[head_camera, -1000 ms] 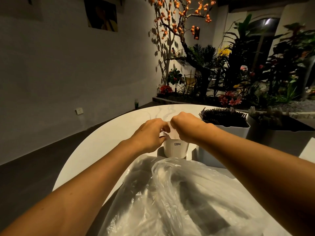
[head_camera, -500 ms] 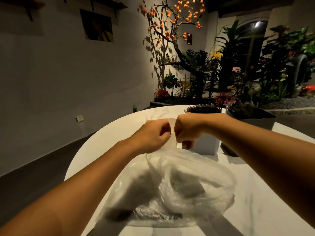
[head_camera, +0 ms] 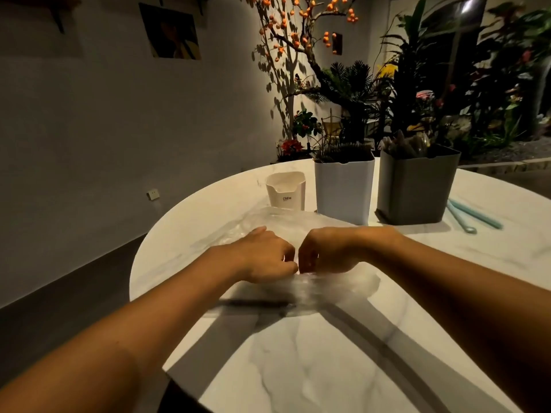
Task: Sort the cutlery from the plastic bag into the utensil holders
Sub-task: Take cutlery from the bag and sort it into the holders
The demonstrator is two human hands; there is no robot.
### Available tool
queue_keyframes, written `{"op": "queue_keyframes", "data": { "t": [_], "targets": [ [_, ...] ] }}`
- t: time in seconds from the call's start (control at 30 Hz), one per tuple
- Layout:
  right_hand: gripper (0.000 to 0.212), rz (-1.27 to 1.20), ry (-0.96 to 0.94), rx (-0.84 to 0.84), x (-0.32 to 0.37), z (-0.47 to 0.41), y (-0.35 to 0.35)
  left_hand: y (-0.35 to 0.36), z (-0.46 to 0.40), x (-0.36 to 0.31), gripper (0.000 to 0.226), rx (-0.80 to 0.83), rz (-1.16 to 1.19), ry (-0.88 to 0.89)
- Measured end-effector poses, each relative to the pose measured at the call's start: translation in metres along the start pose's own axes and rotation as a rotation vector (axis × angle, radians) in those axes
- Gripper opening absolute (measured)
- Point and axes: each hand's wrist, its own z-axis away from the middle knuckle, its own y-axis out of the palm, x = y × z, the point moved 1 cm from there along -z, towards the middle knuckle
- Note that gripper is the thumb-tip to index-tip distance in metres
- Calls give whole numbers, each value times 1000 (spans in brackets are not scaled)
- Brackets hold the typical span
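— Filling the lower view, what surface is that?
— White marble table (head_camera: 343,368), dim room, plants behind.
— And the plastic bag (head_camera: 328,286)?
— Clear, crumpled flat mid-table; left hand (head_camera: 265,257) and right hand (head_camera: 325,251) pinch it.
— Around?
— Small white holder (head_camera: 285,190), tall white holder (head_camera: 344,189), grey holder (head_camera: 416,186) beyond; blue utensils (head_camera: 474,217) right.

A round white marble table (head_camera: 343,368) stands in a dim room with a plain grey wall (head_camera: 89,114) and dark floor (head_camera: 59,308). A picture (head_camera: 170,31) hangs above; lit plants (head_camera: 432,93) crowd the far corner.
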Motion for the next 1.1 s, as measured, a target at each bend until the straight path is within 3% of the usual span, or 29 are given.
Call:
{"op": "queue_keyframes", "data": {
  "t": [0.07, 0.23, 0.33, 0.5, 0.63, 0.7, 0.83, 1.0, 1.1],
  "targets": [
    [25, -2, 1, -75, -4, 2, 11, 0, 6, 1, 25, 80, 86, 10],
    [23, -8, 65, -226, -15, 3, 21, -7, 27, 7, 67, 282, 62, -11],
    [21, -12, 92, -267, -16, 2, 24, 3, 26, 14, 52, 78, -24, -49],
    [22, -50, 87, -248, -15, 5, 19, 21, 8, 14, 37, -353, 37, 13],
    [42, -137, 46, -275, -17, 3, 16, 37, -6, 3, 28, -663, -19, 141],
    [53, -188, 11, -371, -19, -2, 22, 47, -15, 4, 27, -732, -41, 225],
    [37, -278, -140, -591, -26, -15, 41, 59, -27, 11, 31, -680, 48, 295],
    [39, -257, -234, -489, -32, -24, 50, 52, -16, 10, 30, -569, 136, 338],
    [32, -183, -201, -419, -32, -22, 49, 49, -7, 12, 42, -513, 125, 336]
  ]
}}
